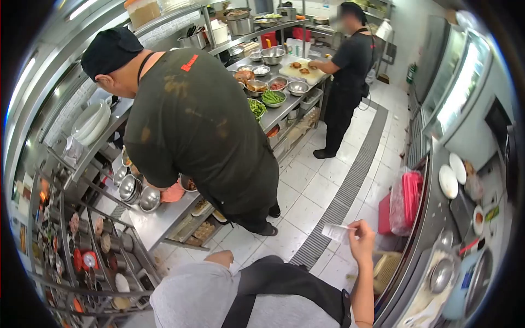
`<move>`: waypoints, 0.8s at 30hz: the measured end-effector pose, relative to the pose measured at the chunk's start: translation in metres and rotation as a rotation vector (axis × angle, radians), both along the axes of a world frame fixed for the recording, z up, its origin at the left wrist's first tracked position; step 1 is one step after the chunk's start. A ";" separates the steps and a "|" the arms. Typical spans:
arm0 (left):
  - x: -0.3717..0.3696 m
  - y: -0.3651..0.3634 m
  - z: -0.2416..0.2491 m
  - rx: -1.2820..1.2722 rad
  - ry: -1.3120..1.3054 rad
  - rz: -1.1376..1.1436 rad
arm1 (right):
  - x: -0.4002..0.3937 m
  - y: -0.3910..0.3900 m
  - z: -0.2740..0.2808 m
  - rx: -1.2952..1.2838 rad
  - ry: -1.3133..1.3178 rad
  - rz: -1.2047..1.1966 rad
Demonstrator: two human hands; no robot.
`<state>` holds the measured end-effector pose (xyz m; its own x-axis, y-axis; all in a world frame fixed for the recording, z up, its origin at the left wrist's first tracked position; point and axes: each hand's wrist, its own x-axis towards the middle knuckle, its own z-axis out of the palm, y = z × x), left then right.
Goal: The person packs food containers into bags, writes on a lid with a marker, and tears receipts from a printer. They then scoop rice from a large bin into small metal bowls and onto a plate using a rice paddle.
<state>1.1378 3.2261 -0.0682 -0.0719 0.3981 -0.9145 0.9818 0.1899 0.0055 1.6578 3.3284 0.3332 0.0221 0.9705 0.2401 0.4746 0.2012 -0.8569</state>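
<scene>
My right hand [362,240] is raised over the tiled floor and pinches a small white paper slip [337,232] between thumb and fingertips. The slip points away to the left, over the floor grate. My left hand [221,257] shows only as a bit of skin past the grey sleeve [191,290], its fingers hidden. It is nearest to the lower shelf of the steel counter [167,216]. A black apron [284,281] covers my front.
One co-worker [202,120] bends over the left counter beside metal bowls [149,198]. Another person [350,71] works at a cutting board [302,71] farther back. A red bin [384,213] and the right-hand counter [426,218] flank the aisle, where a floor grate [342,205] runs.
</scene>
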 end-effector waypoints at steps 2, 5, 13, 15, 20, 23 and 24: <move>0.048 0.038 0.033 0.016 -0.011 0.348 | 0.030 0.055 0.016 0.025 0.018 -0.009; 0.129 0.110 0.050 0.171 -0.145 0.472 | 0.041 0.155 0.055 0.248 0.043 0.063; 0.289 0.357 0.124 0.496 -0.851 0.100 | -0.100 0.398 0.196 0.530 0.212 0.634; 0.300 0.405 0.192 0.550 -0.983 0.286 | -0.143 0.447 0.227 0.611 0.221 0.755; 0.272 0.463 0.280 0.814 -0.936 0.523 | -0.248 0.573 0.263 0.504 0.407 0.943; 0.261 0.478 0.273 0.959 -0.804 0.617 | -0.329 0.626 0.284 0.230 0.740 1.049; 0.258 0.485 0.269 0.973 -0.783 0.624 | -0.360 0.646 0.285 0.100 0.856 1.111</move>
<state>1.3957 3.7111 0.2012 -0.0754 0.9812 -0.1777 0.4176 0.1929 0.8879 1.2976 3.9741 0.6180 -0.5623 0.5573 0.6110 -0.6245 0.1982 -0.7555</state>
